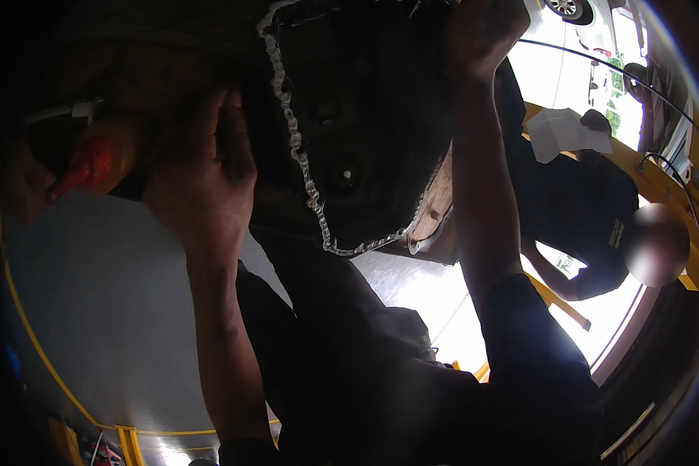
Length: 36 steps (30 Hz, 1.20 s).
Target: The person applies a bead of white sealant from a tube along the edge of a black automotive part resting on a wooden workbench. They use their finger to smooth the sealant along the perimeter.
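Glossy, lumpy sealant (pixel 294 137) edges the metal-looking pan (pixel 380 124); the paper (pixel 559 133) looks matt.

A vehicle workshop, shown by a white car (pixel 599 35), yellow frame (pixel 659 180) and yellow-lined grey floor (pixel 116 311).

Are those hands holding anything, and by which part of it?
The right hand seems to hold the dark pan by its upper right edge, though shadow hides the actual grip. Whether the left hand holds anything cannot be told.

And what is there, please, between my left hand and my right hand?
In the head view, a dark pan edged with a clear, sealant-like bead lies between your left hand and right hand.
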Each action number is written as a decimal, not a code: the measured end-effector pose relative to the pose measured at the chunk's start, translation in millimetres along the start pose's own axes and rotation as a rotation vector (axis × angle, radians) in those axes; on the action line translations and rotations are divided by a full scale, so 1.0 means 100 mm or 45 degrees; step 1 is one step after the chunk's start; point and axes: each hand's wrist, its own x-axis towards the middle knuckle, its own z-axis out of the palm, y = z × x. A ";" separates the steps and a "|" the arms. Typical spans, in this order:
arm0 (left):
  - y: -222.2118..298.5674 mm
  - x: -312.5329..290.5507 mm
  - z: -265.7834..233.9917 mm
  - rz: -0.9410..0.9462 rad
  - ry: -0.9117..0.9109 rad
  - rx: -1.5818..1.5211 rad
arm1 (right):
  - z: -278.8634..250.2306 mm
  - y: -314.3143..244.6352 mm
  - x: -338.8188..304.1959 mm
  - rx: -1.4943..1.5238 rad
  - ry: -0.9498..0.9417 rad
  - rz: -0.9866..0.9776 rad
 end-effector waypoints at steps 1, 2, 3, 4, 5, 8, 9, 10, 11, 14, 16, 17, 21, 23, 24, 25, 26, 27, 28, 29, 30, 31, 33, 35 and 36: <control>0.00 0.00 0.00 0.003 0.004 -0.010 | 0.00 0.00 -0.02 0.021 0.008 0.007; 0.00 0.00 0.01 0.003 0.010 -0.020 | 0.01 -0.03 -0.03 0.043 0.014 0.013; 0.00 -0.01 0.01 -0.003 0.004 -0.010 | 0.01 -0.04 -0.03 0.066 0.020 0.018; 0.01 -0.01 0.01 -0.009 -0.002 0.000 | 0.00 -0.01 -0.03 0.018 0.015 -0.012; 0.01 -0.01 0.00 -0.010 -0.013 0.008 | -0.02 0.02 -0.02 -0.034 0.015 -0.038; 0.00 0.00 0.00 0.015 -0.002 0.016 | -0.03 0.03 -0.03 0.062 0.052 0.070; 0.00 0.01 0.00 0.013 -0.002 0.012 | -0.03 0.03 -0.03 0.139 0.070 0.134; 0.00 0.01 0.01 0.012 -0.002 0.008 | -0.05 0.05 -0.04 0.034 0.062 0.053; 0.01 0.02 0.00 0.011 -0.003 0.002 | -0.07 0.06 -0.03 -0.072 0.053 -0.027; 0.00 0.03 0.01 0.082 0.031 0.011 | -0.13 -0.01 -0.02 -0.139 0.040 -0.022; -0.02 0.02 0.03 0.093 0.047 -0.042 | -0.13 0.00 -0.03 -0.121 0.052 0.007; -0.02 0.02 0.03 0.101 0.051 -0.068 | -0.12 0.04 -0.04 -0.126 0.068 -0.004; 0.03 0.02 -0.01 0.040 0.000 -0.009 | -0.19 0.08 -0.03 -0.293 0.073 -0.047; 0.05 0.02 -0.01 0.009 -0.007 -0.009 | -0.14 0.17 -0.01 -0.159 0.127 -0.138; 0.05 0.02 0.00 0.004 -0.012 -0.009 | -0.12 0.19 0.00 -0.094 0.154 -0.185; 0.05 0.02 0.00 -0.002 -0.017 -0.008 | -0.17 0.20 -0.01 -0.159 0.138 -0.158; 0.04 0.02 0.01 -0.010 -0.020 -0.007 | -0.21 0.13 0.00 -0.221 0.120 -0.131; 0.04 0.01 0.00 -0.014 -0.019 -0.011 | -0.23 0.09 0.00 -0.284 0.100 -0.104; 0.03 0.01 0.00 -0.019 -0.017 -0.015 | -0.23 0.12 0.00 -0.277 0.099 -0.084; 0.04 0.02 0.00 -0.021 -0.016 -0.018 | -0.22 0.15 0.00 -0.269 0.100 -0.063; 0.05 0.02 0.00 -0.019 -0.018 -0.011 | -0.22 0.17 0.00 -0.261 0.100 -0.042; 0.06 0.02 0.00 -0.019 -0.021 -0.005 | -0.24 0.18 0.00 -0.250 0.098 -0.054; 0.06 0.02 0.00 -0.014 -0.019 -0.010 | -0.26 0.15 0.00 -0.230 0.095 -0.079; 0.04 0.02 0.01 -0.010 -0.013 -0.030 | -0.22 0.25 0.03 -0.178 0.141 -0.142; 0.05 0.01 0.01 -0.015 -0.019 -0.018 | -0.21 0.28 0.03 -0.151 0.164 -0.174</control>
